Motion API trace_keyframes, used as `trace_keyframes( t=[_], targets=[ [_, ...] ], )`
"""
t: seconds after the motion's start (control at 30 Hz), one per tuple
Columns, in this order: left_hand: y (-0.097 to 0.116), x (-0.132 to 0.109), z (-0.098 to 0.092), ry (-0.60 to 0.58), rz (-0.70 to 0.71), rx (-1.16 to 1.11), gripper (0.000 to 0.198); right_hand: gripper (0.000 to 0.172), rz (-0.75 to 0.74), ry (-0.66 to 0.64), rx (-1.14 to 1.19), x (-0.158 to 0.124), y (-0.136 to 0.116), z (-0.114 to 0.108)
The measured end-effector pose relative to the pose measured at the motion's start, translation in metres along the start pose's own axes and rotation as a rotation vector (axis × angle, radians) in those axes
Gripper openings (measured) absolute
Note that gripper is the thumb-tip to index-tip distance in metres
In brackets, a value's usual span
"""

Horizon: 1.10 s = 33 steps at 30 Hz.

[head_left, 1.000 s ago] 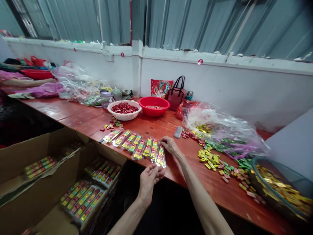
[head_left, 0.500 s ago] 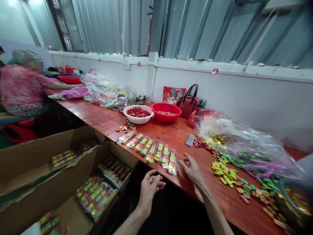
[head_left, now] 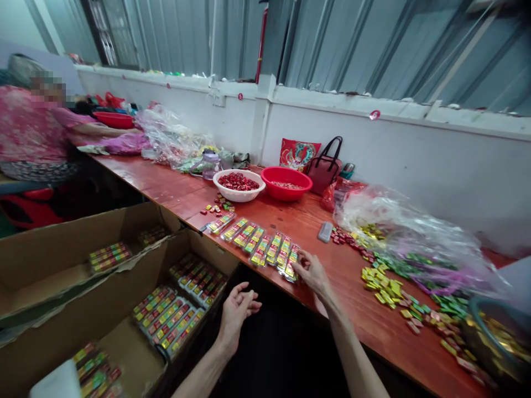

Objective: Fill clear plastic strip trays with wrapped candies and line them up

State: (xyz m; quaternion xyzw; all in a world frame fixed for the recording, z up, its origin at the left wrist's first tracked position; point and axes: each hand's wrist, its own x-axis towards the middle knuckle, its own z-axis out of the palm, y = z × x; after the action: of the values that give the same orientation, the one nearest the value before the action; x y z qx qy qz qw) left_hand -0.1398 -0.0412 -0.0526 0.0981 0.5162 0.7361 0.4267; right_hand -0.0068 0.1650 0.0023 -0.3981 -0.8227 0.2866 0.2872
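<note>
A row of several clear candy packs (head_left: 257, 243) lies along the front edge of the red wooden table (head_left: 332, 265). My right hand (head_left: 312, 271) rests on the table with its fingertips pinching the rightmost pack (head_left: 291, 262). My left hand (head_left: 236, 309) hovers below the table edge, palm up, fingers loosely curled and apart, holding nothing. Under it stands an open cardboard box (head_left: 103, 326) with layers of filled packs (head_left: 170, 318).
Loose wrapped candies (head_left: 385, 287) and a plastic bag of candies (head_left: 406, 237) lie to the right. A white bowl (head_left: 238, 185) and a red bowl (head_left: 286, 182) stand behind the row. A dark basin (head_left: 493, 331) sits far right. Another person (head_left: 33, 132) sits far left.
My right hand went from the rightmost pack back onto the bare table, then returned to that pack. My left hand dropped lower and to the left. The view swung left, showing the seated person.
</note>
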Motion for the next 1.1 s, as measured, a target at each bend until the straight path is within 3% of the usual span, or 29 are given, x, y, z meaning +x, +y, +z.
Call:
trace_keyframes(
  t=[0.4,0.67,0.77,0.87,1.0,1.1],
  targets=[
    [-0.013,0.000,-0.006,-0.016,-0.031,0.038,0.059,0.038,-0.010,-0.007,-0.025,0.022,-0.021,0.029],
    [-0.019,0.000,-0.004,-0.053,-0.048,0.070,0.063,0.037,-0.021,0.021,-0.030,0.025,-0.021,0.037],
    [-0.019,0.000,-0.002,-0.054,-0.079,0.081,0.069,0.041,-0.016,0.056,-0.047,0.026,-0.011,0.025],
    [-0.021,-0.003,0.004,-0.048,-0.088,0.094,0.072,0.043,0.021,0.175,-0.127,0.034,0.004,0.000],
    [-0.024,-0.011,0.020,-0.048,-0.067,0.114,0.070,0.046,0.194,0.334,-0.315,0.060,0.026,-0.037],
    [-0.026,-0.019,0.035,-0.095,-0.066,0.139,0.066,0.051,0.266,0.372,-0.343,0.086,0.039,-0.048]
  ],
)
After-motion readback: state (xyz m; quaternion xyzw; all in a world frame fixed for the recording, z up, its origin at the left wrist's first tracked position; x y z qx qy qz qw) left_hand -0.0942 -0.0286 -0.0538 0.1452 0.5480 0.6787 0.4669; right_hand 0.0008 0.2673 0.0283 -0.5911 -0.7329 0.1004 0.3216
